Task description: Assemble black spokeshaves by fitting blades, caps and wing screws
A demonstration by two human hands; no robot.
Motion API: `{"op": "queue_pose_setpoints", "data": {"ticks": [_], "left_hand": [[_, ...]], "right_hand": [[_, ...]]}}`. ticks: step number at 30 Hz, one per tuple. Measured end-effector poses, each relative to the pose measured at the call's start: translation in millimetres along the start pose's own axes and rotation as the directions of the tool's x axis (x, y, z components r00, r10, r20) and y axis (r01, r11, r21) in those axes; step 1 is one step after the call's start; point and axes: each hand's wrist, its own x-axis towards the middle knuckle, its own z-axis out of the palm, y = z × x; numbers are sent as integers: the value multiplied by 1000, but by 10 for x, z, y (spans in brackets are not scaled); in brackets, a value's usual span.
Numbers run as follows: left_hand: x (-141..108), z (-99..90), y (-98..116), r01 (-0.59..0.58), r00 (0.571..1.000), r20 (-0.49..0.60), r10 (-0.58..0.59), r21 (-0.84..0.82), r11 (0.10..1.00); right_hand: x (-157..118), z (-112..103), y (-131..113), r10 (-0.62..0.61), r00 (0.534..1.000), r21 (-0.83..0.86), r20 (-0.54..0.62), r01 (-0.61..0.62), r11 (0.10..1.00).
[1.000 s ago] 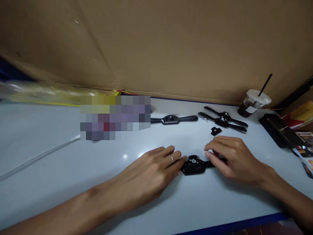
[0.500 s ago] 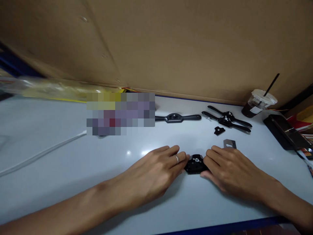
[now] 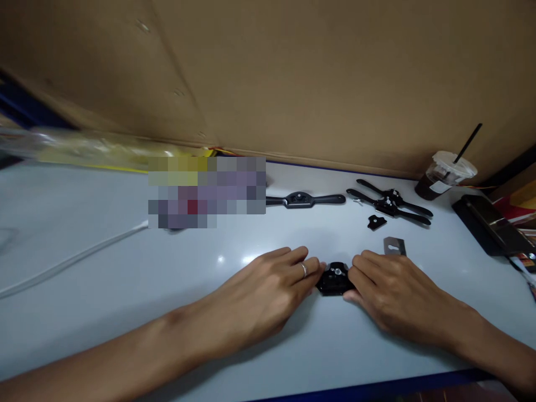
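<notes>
A black spokeshave [image 3: 335, 281] lies low over the pale table, its middle body and a silver screw showing between my hands. My left hand [image 3: 280, 285], with a ring on one finger, is closed around its left handle. On the other side my right hand [image 3: 387, 293] grips the right handle; both handles are hidden under the fingers. Just beyond the right hand is a flat grey blade [image 3: 395, 246] with a keyhole slot, partly covered by the knuckles. A small black cap plate [image 3: 376, 222] rests farther back.
Two more black spokeshaves [image 3: 389, 202] lie together at the back right, beside a small silver screw [image 3: 357, 200]. Another spokeshave body [image 3: 298, 200] sits at back centre. A plastic cup [image 3: 444, 175] with a straw and a dark phone-like object [image 3: 488, 223] stand right. A white cable [image 3: 84, 254] runs left.
Both hands keep the same grip on the spokeshave, which looks unmoved on the table. Only a slight shift of the camera view shows.
</notes>
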Motion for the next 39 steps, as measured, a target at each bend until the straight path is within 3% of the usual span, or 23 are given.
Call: {"op": "queue_pose_setpoints", "data": {"ticks": [5,11,17,23,31,39], "left_hand": [[1,-16,-8,-1,1000,18,1,-6,1000],[-14,9,-11,0,999,39,0,-7,1000],[-25,17,-13,16,999,28,-16,-8,1000],[-30,15,-10,-4,1000,4,4,19,1000],[-11,33,-3,43,999,-29,-42,21,999],[-19,48,-32,38,999,-37,-38,8,999]], "right_hand": [[-2,-28,42,55,998,18,20,-55,998],[-63,-194,211,151,959,137,240,-188,973],[-104,-224,233,182,937,142,298,-232,962],[-85,-203,151,205,919,103,336,-252,962],[-29,-97,35,281,911,14,301,-298,954],[-41,-215,139,242,915,197,323,-315,928]]}}
